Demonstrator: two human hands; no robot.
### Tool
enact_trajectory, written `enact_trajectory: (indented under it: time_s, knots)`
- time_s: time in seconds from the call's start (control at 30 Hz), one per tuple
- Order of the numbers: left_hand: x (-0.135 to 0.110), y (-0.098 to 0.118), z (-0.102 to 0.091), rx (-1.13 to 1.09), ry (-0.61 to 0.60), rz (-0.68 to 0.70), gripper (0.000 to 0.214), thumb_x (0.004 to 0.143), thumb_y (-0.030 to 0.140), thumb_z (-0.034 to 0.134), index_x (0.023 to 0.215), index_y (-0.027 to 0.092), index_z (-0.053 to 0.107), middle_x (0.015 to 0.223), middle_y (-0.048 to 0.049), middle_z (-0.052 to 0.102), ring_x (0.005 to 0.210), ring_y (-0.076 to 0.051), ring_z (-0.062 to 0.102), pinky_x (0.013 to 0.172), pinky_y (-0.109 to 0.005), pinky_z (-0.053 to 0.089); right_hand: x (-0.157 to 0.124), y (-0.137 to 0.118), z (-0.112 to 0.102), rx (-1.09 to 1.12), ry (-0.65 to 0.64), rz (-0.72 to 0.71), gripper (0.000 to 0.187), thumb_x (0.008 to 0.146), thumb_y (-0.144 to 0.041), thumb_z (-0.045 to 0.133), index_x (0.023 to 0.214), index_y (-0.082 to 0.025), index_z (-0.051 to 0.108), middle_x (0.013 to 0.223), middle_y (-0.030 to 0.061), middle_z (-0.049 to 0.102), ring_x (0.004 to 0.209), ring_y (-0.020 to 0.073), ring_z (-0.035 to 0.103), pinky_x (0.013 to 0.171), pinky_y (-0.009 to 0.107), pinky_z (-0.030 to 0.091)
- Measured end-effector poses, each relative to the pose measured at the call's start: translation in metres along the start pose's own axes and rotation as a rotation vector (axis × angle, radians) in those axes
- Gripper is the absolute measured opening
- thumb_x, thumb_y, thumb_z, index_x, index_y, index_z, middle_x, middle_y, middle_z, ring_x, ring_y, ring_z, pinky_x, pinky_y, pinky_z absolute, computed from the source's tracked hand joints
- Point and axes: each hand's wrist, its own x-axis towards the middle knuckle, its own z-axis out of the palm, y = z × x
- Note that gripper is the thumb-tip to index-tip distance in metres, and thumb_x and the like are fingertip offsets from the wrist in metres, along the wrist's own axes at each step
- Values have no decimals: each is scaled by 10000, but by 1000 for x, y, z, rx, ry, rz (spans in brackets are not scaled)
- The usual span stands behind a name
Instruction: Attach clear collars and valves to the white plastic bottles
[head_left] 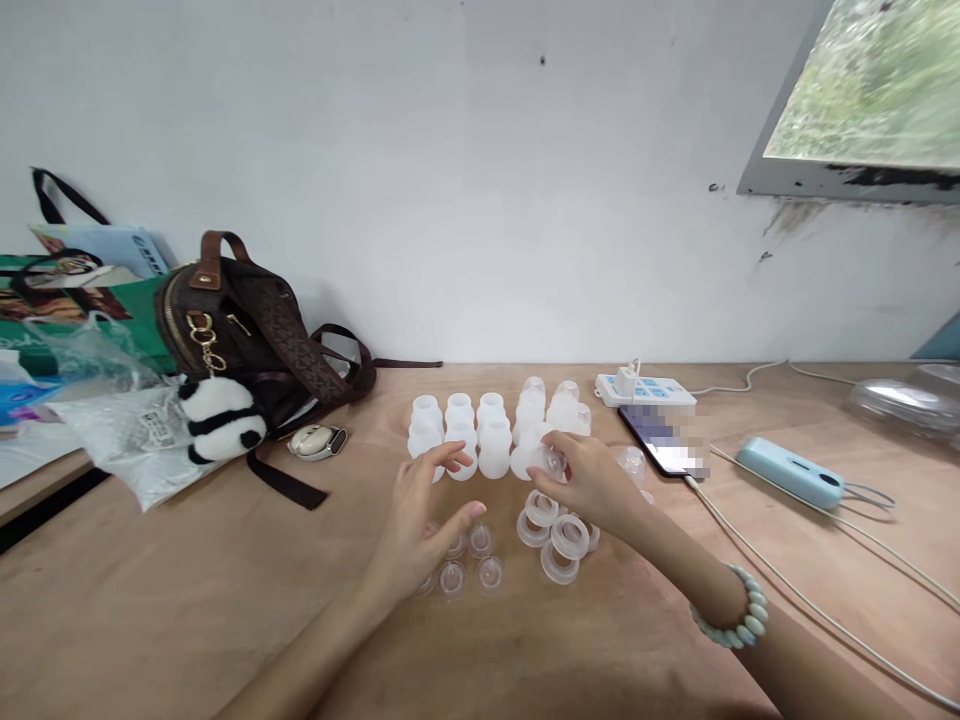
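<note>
Small frosted white bottles [494, 450] stand in rows on the table, several with open necks. At the right of the group, some bottles [564, 408] carry clear domed tops. My right hand [589, 475] pinches a small clear domed piece [554, 462] beside the front right bottle; my fingers partly cover it. My left hand [420, 510] hovers in front of the bottles, thumb and fingers apart, holding nothing. Below it lie several clear silicone nipples [490, 573], some hidden by the hand. Translucent rings [570, 537] lie in a loose pile under my right hand.
Right of the bottles are a clear domed cap [632, 463], a phone [660, 440] on a cable, a power strip [660, 391] and a light-blue power bank [791, 472]. A backpack [247, 320] with a panda charm, a plastic bag [120, 430] and a mouse [309, 441] sit at left.
</note>
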Motion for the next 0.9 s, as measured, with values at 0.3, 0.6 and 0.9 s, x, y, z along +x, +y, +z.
enact_trajectory:
  time_s: [0.3,0.6,0.9]
  knots:
    - [0,8,0,35,-25,9,294,902,267,573,1192,249,530,1050,-52,685,994,-248,584,834,-377,466,1,-7,11,-18,109,-42,324,878,-357,603,1122,-177,487,834,72,657,657,220,618,567,299,423]
    - [3,14,9,-351,-153,-105,210,940,328,528,940,186,681,904,-52,685,858,-205,622,787,-317,475,-33,-18,26,310,300,-471,179,950,-326,573,1085,-217,532,966,88,637,853,202,649,708,310,558]
    - [1,13,16,-846,-385,-528,325,737,457,774,837,154,711,746,-16,663,630,-124,553,594,-218,430,-47,-31,23,218,346,-611,176,944,-196,567,1118,-214,593,1041,126,672,890,205,658,695,318,575]
